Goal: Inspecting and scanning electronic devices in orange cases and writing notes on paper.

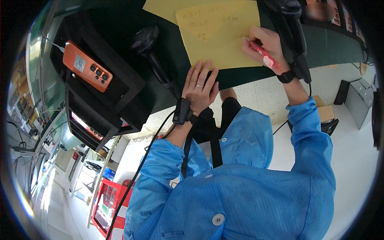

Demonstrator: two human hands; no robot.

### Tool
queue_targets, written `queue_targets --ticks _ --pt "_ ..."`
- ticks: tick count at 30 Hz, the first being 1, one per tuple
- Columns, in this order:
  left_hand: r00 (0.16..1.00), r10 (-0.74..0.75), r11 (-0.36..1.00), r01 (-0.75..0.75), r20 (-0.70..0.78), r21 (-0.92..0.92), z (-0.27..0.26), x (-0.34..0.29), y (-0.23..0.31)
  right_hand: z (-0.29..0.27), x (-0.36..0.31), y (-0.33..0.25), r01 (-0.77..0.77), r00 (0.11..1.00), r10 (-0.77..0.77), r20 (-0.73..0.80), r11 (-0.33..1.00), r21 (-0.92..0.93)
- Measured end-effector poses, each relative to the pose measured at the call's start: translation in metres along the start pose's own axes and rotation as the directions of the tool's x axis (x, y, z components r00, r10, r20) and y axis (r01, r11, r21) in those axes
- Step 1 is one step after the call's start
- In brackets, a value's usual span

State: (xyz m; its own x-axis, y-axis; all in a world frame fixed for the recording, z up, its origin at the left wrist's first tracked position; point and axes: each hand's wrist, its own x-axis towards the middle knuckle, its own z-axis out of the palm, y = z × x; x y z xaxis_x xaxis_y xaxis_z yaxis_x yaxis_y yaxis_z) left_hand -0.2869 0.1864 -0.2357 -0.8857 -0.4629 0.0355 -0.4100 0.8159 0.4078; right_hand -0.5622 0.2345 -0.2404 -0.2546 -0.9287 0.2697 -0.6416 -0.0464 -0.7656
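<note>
A sheet of yellow paper [216,48] with handwriting on it lies on the dark green table. My right hand [267,43] grips a red pen [262,53], its tip at the writing on the sheet's right side. The fingers of my left hand [200,86] are stretched out flat, their tips resting on the paper's lower left edge. Part of a second yellow sheet [162,9] shows beneath the first at the top. Black devices with straps sit on both wrists.
Left of the paper lies a black handheld scanner [150,50]; another black scanner [294,28] is by my right hand. An orange phone [87,67] with a cable rests on a black stand [120,84] at the left. A black cable [140,170] runs down from my left wrist.
</note>
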Motion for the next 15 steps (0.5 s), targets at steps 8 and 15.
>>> queue_targets --ticks 8,15 --pt "1.0 -0.012 0.995 0.011 -0.008 -0.099 0.0 -0.001 -0.002 0.006 -0.008 0.008 -0.35 0.885 0.38 -0.269 0.924 0.152" --pt "0.992 0.011 0.976 -0.038 -0.122 -0.215 0.006 -0.007 -0.009 0.011 0.001 0.0 -0.298 0.89 0.268 -0.368 0.954 -0.026"
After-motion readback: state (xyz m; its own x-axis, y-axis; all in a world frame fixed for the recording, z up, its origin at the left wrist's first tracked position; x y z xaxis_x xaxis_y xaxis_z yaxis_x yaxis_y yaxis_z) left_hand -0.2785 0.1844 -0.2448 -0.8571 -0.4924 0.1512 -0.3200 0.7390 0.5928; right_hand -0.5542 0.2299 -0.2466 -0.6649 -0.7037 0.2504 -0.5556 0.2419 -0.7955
